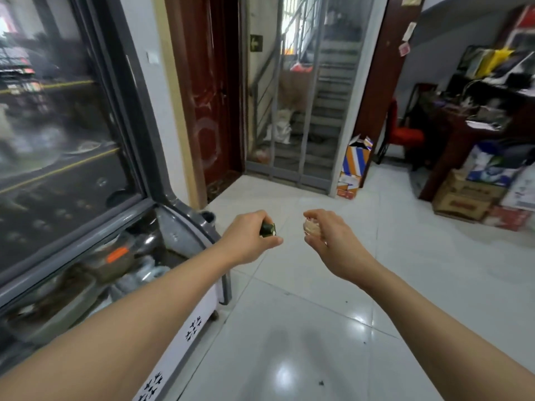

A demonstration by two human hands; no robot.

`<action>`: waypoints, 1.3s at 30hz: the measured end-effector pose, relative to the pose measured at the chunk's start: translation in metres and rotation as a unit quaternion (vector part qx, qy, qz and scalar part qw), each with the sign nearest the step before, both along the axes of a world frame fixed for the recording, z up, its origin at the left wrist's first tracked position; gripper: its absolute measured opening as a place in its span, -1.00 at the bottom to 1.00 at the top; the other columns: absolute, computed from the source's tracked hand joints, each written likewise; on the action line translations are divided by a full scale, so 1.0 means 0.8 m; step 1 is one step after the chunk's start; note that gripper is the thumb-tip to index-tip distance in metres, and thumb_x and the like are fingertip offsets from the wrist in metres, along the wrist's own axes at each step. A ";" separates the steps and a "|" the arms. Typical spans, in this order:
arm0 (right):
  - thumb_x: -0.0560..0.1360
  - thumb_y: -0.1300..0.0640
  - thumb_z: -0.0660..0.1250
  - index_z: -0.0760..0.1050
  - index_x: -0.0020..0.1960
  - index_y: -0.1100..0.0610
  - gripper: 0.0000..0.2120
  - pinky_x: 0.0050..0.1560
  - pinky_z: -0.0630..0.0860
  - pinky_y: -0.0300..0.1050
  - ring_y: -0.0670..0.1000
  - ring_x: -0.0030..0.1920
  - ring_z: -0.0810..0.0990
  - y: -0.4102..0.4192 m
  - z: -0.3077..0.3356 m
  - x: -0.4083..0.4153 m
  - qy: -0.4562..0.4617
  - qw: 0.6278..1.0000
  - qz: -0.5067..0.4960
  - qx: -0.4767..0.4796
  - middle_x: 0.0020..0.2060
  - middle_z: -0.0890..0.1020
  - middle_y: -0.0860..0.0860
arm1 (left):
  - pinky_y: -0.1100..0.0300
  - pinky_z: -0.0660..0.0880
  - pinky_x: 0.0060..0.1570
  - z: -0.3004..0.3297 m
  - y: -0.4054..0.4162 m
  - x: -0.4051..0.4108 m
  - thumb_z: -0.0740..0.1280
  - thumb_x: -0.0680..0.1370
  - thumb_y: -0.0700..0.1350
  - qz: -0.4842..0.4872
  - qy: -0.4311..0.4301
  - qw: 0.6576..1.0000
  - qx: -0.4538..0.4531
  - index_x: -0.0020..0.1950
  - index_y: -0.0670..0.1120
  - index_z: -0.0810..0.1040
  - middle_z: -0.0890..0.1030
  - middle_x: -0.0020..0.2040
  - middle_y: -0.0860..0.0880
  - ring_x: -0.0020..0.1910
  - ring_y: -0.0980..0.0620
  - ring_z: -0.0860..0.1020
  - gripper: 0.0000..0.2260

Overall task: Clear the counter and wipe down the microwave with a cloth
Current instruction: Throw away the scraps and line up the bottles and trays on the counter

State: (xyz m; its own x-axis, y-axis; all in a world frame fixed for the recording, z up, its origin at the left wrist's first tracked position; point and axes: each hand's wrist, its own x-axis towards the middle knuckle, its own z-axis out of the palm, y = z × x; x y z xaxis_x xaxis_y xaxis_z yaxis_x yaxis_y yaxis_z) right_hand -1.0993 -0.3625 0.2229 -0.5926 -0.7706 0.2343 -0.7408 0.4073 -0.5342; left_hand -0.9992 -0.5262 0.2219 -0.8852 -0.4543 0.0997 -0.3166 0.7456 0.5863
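Though blurred, hands (250,235) (327,235) grip unidentifiable small objects (268,229).

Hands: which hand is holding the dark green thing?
The left hand grips the small dark green object; the right hand holds a pale, whitish lump instead.

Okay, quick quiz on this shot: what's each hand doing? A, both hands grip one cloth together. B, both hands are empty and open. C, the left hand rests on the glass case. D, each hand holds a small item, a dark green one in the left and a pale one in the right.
D: the left hand grips a dark green item and the right hand holds a pale item, both over the tiled floor.
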 end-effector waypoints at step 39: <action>0.58 0.10 0.22 0.26 0.39 0.04 -0.61 0.21 0.27 -0.22 0.00 0.28 0.32 -0.365 0.002 -0.739 0.015 0.998 0.056 0.004 0.28 0.39 0.01 | 0.19 0.40 -0.22 0.009 -0.338 -0.713 0.43 0.45 0.03 0.072 0.019 0.997 -0.010 -0.03 -0.09 0.52 0.56 -0.13 -0.02 -0.19 0.05 0.49 -0.76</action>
State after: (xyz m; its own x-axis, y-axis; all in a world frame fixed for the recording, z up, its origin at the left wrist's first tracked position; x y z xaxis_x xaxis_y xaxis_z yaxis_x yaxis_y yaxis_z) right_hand -1.6906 -0.6549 0.2243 -0.4954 -0.8339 0.2431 -0.7973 0.3254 -0.5084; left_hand -1.5694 -0.7965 0.2293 -0.8067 -0.5737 0.1421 -0.3987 0.7057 0.5857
